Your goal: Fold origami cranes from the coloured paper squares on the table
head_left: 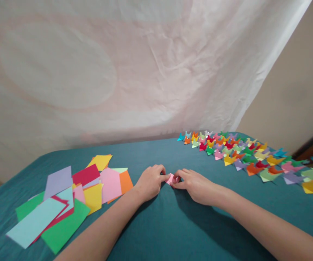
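Observation:
A small folded piece of pink paper (170, 179) is between my two hands, near the middle of the teal cloth. My left hand (151, 181) pinches its left edge between thumb and fingers. On the other side, the fingertips of my right hand (193, 184) close on its right edge. Parts of the paper are hidden by the fingers, so its exact fold cannot be made out.
Loose coloured paper sheets (61, 214) lie overlapping at the left. Many small folded paper birds (238, 154) stand in rows along the right. The teal cloth (151, 232) covers the table, and a pale hanging sheet (134, 72) closes off the back.

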A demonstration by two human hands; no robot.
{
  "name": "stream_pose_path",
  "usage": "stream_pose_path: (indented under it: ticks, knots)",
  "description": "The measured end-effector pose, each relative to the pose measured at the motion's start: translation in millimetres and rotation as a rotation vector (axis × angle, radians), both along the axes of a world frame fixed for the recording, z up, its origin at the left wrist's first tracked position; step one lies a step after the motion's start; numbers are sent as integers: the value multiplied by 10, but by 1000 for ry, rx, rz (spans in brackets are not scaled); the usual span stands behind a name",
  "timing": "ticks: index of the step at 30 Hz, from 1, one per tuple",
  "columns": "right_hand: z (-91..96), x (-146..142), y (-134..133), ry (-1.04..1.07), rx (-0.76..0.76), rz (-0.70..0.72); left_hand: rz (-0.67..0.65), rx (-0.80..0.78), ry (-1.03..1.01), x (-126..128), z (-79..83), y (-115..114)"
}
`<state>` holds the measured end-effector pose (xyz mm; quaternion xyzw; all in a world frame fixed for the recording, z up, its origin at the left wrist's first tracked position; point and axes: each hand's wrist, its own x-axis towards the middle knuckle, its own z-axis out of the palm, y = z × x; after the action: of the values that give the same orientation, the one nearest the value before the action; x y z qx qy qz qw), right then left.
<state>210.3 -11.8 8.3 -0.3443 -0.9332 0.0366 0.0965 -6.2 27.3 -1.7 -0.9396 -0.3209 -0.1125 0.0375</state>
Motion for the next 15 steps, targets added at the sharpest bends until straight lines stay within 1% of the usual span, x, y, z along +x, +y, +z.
stream_pose_path:
  ticks: [6,10,15]
  knots:
    - [40,-16,-57,-92,-32,-48,1,-14,9,-4,-1,6]
    - [120,-5,-91,-162,-80,-30,-4,-18,29,-2,9,11]
    - [192,8,-123,-183,-87,-24,5,-8,39,3,15,-1]
